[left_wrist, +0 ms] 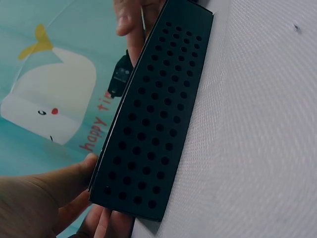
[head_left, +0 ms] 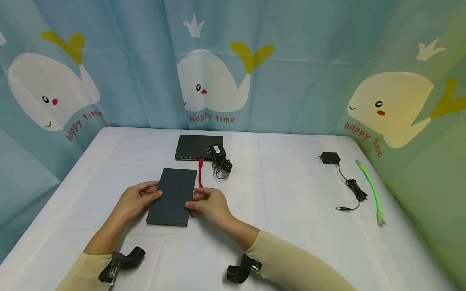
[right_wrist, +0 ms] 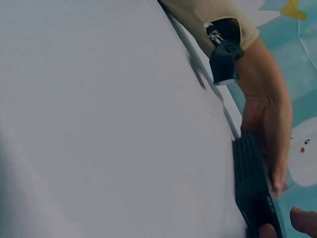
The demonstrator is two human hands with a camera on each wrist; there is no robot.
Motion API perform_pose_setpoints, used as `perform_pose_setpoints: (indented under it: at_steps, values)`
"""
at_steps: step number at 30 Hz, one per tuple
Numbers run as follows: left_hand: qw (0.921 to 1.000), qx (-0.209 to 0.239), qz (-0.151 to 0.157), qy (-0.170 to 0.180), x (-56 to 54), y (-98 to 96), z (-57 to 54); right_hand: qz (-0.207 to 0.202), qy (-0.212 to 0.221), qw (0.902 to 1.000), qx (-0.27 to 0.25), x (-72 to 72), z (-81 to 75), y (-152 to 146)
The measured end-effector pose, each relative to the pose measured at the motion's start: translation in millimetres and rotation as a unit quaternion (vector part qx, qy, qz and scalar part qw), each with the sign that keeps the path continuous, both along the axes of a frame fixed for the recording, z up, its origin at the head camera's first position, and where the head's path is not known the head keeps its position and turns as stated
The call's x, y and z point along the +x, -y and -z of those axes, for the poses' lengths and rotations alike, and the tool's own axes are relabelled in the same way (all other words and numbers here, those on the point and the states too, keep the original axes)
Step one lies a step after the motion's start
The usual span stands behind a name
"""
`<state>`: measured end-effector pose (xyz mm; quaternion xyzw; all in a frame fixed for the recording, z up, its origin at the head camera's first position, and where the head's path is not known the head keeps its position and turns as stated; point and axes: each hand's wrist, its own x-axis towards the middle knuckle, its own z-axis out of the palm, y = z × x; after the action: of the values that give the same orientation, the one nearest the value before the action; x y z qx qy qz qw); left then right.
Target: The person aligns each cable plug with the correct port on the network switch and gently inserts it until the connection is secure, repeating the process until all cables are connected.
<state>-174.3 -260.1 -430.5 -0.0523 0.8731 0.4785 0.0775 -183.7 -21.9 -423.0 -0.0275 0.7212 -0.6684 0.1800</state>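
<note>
A flat black network switch (head_left: 172, 198) is held between both hands, its long side pointing away from me. On its left edge my left hand (head_left: 132, 201) grips with the thumb on top. My right hand (head_left: 212, 206) grips the right edge, thumb likewise on top and fingers at the side. The left wrist view shows the perforated end of the switch (left_wrist: 153, 114) close over the white cloth. A red network cable (head_left: 200, 171) runs from a port of a second black switch (head_left: 196, 144) towards the held one; its near end is hidden by the right hand.
A black power adapter (head_left: 217, 151) with a coiled cord lies against the rear switch. Another power adapter (head_left: 330, 158) with its bundled cord (head_left: 356, 189) lies at the right, beside a green network cable (head_left: 372, 188). A blue whale-print curtain (head_left: 291, 81) hangs behind the table.
</note>
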Motion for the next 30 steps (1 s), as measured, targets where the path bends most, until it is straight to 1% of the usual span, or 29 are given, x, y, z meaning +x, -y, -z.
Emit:
perform_pose_setpoints:
  at_steps: [4, 7, 8, 9, 15, 16, 24, 30]
  values:
    - [1.0, -0.001, 0.003, 0.0, -0.4, 0.3, 0.1, 0.009, -0.012, 0.9998, -0.014, 4.4, 3.9, 3.9]
    - [1.0, -0.003, 0.005, -0.001, -0.6, 0.3, -0.4, 0.018, -0.01, 0.9996, -0.021, 5.9, 7.0, 6.6]
    - [1.0, -0.004, 0.005, -0.001, -0.7, 0.2, -0.6, 0.022, -0.01, 0.9995, -0.022, 6.2, 7.0, 7.4]
    - [1.0, -0.005, 0.004, -0.001, -0.9, 0.1, -0.7, 0.024, -0.01, 0.9994, -0.022, 7.6, 3.5, 7.8]
    - [0.9999, -0.009, -0.004, 0.001, 0.4, -1.3, -1.8, 0.031, -0.004, 0.9994, -0.017, 6.1, 4.2, 10.3]
    - [0.9999, -0.01, -0.005, 0.0, 0.7, -1.5, -2.0, 0.032, -0.002, 0.9993, -0.017, 4.8, 7.9, 10.6]
    - [0.9998, -0.014, -0.013, -0.004, 1.4, -3.7, -2.4, 0.033, 0.005, 0.9992, -0.02, 6.1, 8.0, 9.8]
    - [0.9997, -0.012, -0.019, -0.002, 2.8, -6.0, -4.9, 0.035, 0.002, 0.9992, -0.018, 5.3, 7.1, 8.4]
